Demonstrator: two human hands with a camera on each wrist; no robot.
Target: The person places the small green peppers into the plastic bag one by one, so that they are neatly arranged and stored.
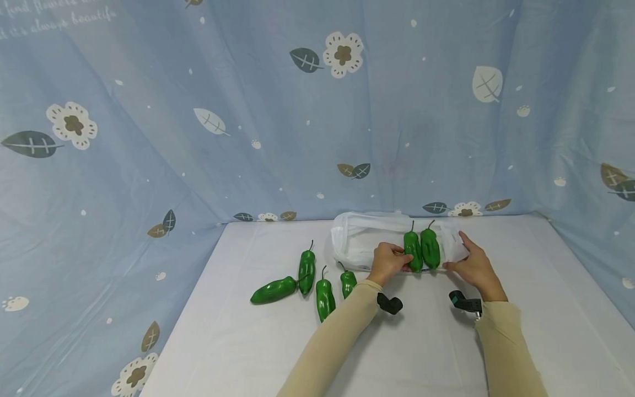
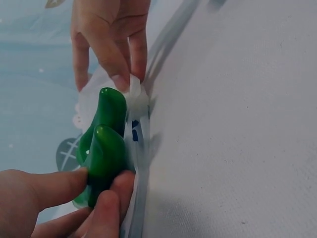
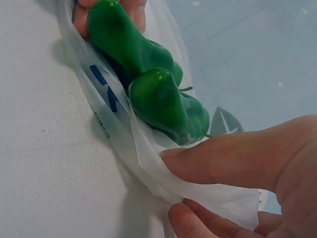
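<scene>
I have the left hand (image 1: 388, 262) pinching a pepper (image 1: 413, 249) beside its twin (image 1: 430, 248) at the bag (image 1: 340, 237) (in or on, I can't tell), the right hand (image 1: 477, 268) pinching the bag's edge, so light pressure should serve.

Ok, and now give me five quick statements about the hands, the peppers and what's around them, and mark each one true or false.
1. The left hand holds a green pepper. True.
2. The right hand holds a pepper too. False: the right hand pinches the edge of the white bag.
3. Four more peppers lie on the table, to the left of the held one. True.
4. The curtain behind the table is plain red. False: the curtain is blue with a printed pattern.
5. Both sleeves are black. False: they are tan.
</scene>
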